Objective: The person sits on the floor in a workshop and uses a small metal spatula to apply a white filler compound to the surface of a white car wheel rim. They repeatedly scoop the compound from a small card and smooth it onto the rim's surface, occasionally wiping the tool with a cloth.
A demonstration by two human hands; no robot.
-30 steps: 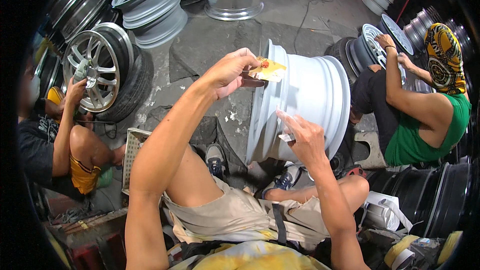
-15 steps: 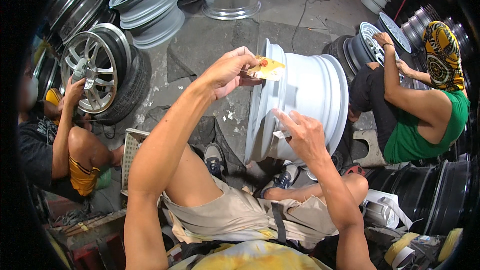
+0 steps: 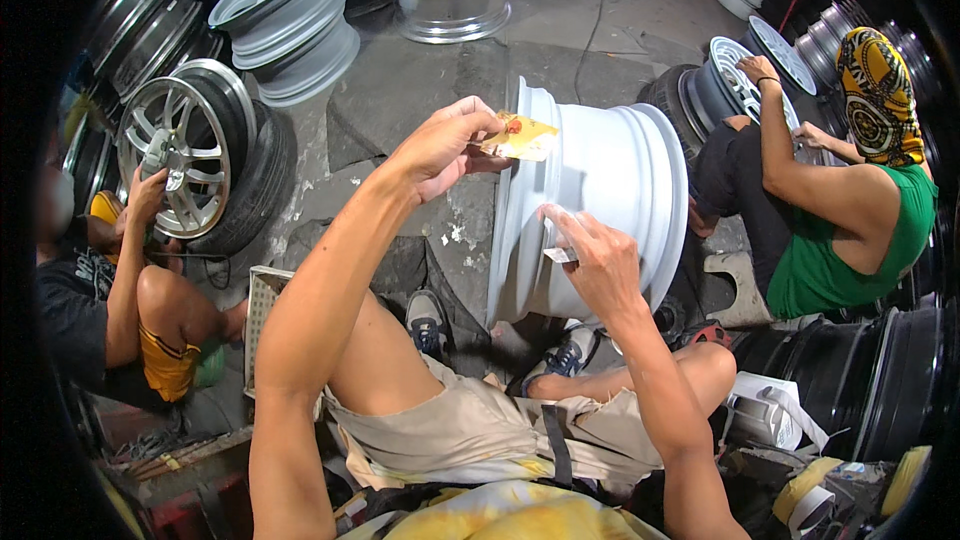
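Observation:
A light grey wheel rim (image 3: 620, 175) stands on its edge on the floor between my legs. My left hand (image 3: 455, 145) pinches a small yellow card (image 3: 528, 140) with an orange-red dab on it, over the rim's near-left upper edge. Lower down, my right hand (image 3: 597, 258) has its fingers closed round a small pale flat piece (image 3: 559, 254), close to the rim's barrel. Pale dust or paste coats the right fingertips. The exact kind of that flat piece cannot be made out.
At left, a co-worker's hand (image 3: 150, 190) works a grey tool on a spoked wheel (image 3: 180, 155). On the right, a person in a green top (image 3: 850, 240) handles another rim (image 3: 735, 70). Stacked rims (image 3: 285, 25) stand behind, and a white container (image 3: 765, 410) sits by my right knee.
Both hands keep their holds. The right hand has shifted slightly and turned, showing more of the pale flat piece. The whole view has moved a little.

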